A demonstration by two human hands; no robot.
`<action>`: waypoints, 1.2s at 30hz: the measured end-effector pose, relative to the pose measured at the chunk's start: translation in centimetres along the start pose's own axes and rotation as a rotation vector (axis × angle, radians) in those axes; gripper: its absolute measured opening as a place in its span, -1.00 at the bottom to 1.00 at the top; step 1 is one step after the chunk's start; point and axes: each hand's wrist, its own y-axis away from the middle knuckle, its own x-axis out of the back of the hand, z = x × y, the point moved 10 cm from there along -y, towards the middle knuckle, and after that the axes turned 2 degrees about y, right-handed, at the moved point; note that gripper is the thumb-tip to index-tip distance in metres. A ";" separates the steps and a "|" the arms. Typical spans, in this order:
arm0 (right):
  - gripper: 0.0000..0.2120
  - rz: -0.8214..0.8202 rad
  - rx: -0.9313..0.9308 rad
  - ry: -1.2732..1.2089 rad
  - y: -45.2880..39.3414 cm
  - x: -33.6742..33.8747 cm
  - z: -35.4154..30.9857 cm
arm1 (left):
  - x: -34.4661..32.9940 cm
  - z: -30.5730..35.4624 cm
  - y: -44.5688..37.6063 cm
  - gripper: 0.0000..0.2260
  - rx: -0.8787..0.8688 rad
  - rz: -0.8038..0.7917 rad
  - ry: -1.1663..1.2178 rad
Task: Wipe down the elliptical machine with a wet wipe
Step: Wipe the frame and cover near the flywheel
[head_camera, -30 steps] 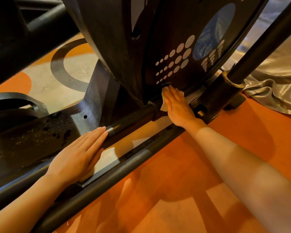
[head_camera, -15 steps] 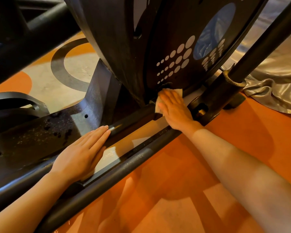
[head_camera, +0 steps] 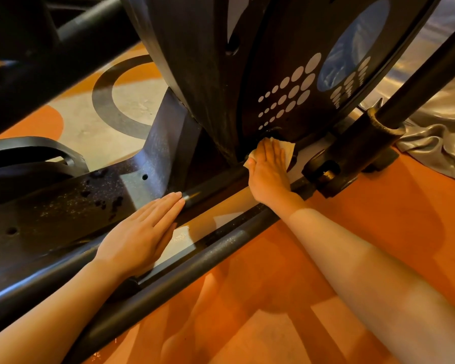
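White wet wipe pressed under my right hand, fingers straight, at the elliptical machine housing's base; my left hand rests flat, fingers straight, on the frame.

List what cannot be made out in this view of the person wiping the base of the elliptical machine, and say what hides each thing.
- Wet wipe: mostly under the right hand in the head view; its full extent is hidden.
- Elliptical machine: its upper part is cut off by the top edge.
- Surface under the left hand: hidden by the flat palm.
- Grey fabric: cut off by the right edge; what it is cannot be told.
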 end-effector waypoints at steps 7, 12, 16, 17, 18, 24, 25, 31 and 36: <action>-0.31 -0.054 0.333 -0.006 2.4 0.0 -2.1 | -0.1 -0.1 -0.1 -0.52 0.012 -0.041 0.011; -0.33 -0.052 0.183 -0.117 0.8 1.0 0.6 | -0.1 -0.1 -0.3 -0.52 0.013 -0.062 0.029; -0.41 -0.031 0.191 -0.171 0.5 1.1 1.1 | -0.2 -0.3 -0.3 -0.51 0.020 -0.084 0.030; -0.46 -0.010 0.209 -0.229 0.6 1.2 1.1 | -0.3 -0.3 -0.3 -0.51 0.024 -0.094 0.033; -0.51 0.014 0.231 -0.295 0.8 1.4 1.1 | -0.3 -0.3 -0.3 -0.51 0.029 -0.103 0.036; -0.70 0.096 0.342 -0.522 1.9 3.2 0.8 | -0.4 -0.3 -0.2 -0.46 0.031 -0.181 -0.001; -0.71 0.099 0.356 -0.521 2.1 3.5 0.6 | -0.3 -0.3 0.0 -0.45 0.034 -0.191 -0.008; -0.72 0.078 0.431 -0.553 4.6 5.2 -1.0 | 2.2 0.4 1.6 -0.29 0.120 -0.151 0.110; -0.63 0.039 0.463 -0.487 8.9 6.2 -0.8 | 4.9 2.5 2.7 -0.35 0.172 -0.101 0.242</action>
